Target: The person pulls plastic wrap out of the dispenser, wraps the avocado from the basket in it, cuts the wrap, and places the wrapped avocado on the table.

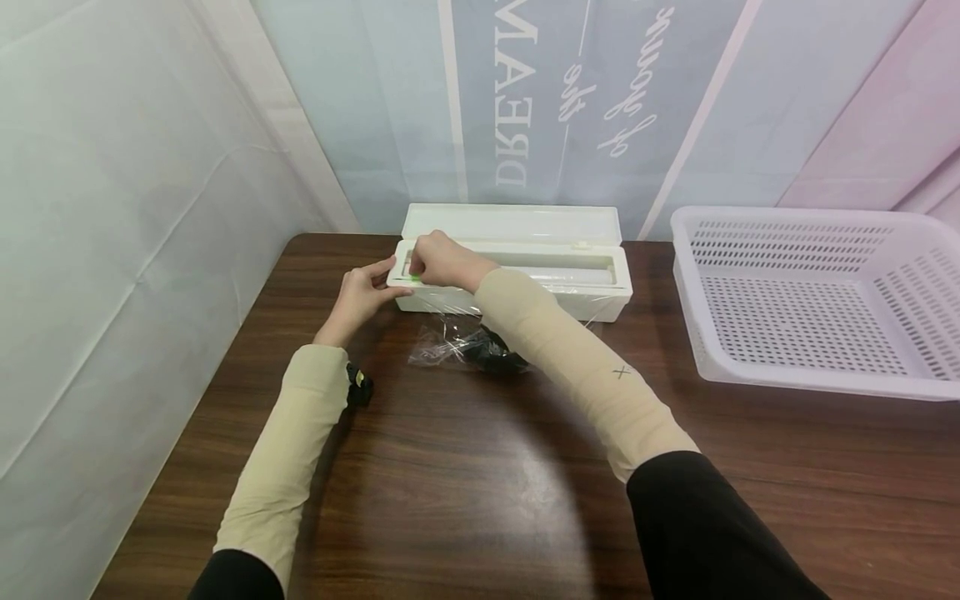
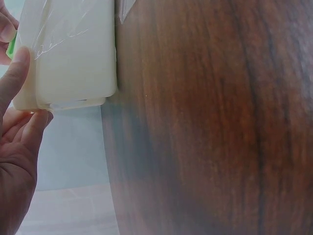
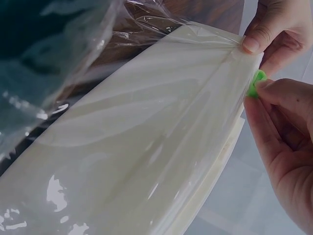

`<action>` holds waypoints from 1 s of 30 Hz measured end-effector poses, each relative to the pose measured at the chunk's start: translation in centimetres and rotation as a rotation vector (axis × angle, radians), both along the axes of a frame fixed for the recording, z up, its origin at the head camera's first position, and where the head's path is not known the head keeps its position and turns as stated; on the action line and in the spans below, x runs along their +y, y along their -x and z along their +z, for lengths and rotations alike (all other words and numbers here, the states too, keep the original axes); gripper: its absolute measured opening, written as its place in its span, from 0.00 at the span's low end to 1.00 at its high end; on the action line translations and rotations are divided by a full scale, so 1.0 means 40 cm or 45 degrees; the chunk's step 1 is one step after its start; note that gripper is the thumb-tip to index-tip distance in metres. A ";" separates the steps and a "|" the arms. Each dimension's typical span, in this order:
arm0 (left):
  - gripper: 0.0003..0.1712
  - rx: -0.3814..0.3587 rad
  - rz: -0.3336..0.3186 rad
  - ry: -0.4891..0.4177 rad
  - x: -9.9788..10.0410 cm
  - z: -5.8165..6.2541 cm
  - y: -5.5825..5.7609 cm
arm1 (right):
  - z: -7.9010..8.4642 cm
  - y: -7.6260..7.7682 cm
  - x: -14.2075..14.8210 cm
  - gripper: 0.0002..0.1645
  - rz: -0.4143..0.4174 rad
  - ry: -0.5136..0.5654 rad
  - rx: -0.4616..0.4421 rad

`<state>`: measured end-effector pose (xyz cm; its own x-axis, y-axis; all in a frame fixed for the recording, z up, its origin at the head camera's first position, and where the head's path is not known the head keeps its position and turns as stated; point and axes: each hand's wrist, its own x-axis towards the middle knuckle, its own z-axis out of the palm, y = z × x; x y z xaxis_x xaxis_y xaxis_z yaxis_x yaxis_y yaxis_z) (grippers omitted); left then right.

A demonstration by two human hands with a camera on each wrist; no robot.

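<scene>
Green tab (image 3: pixel 256 83), possibly a slider, and white box (image 2: pixel 80 61) in hands (image 1: pixel 452 260)

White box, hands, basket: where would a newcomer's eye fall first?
Probably the long white box in the head view's middle, its lid open and the right hand pinching a small green piece at its left end. Then the white basket to its right, and the white lettering on the backdrop behind.

Box (image 1: pixel 619 281) on table (image 1: pixel 465 467); basket (image 1: pixel 825 381) to right, film (image 1: pixel 437 346) in front, backdrop (image 1: pixel 585 100) behind.
</scene>
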<state>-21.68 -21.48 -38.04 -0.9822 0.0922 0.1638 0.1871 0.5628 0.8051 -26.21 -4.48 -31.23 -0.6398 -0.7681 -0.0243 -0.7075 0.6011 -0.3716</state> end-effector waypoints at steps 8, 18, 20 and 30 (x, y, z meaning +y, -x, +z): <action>0.35 -0.007 0.008 0.016 -0.003 0.000 0.004 | -0.001 0.001 0.005 0.14 -0.003 0.012 0.000; 0.36 0.041 -0.022 -0.055 -0.003 0.001 0.001 | 0.002 -0.001 0.021 0.14 -0.017 0.000 -0.014; 0.37 0.036 -0.024 -0.074 -0.004 0.002 0.000 | 0.000 0.000 0.023 0.14 -0.025 -0.002 -0.019; 0.35 0.001 0.013 0.019 -0.005 -0.008 0.012 | -0.003 0.002 0.028 0.14 -0.021 -0.004 -0.006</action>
<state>-22.17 -21.68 -38.34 -0.9829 0.0849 0.1636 0.1824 0.5769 0.7962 -26.31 -3.35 -31.34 -0.6524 -0.7573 -0.0298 -0.6955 0.6139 -0.3733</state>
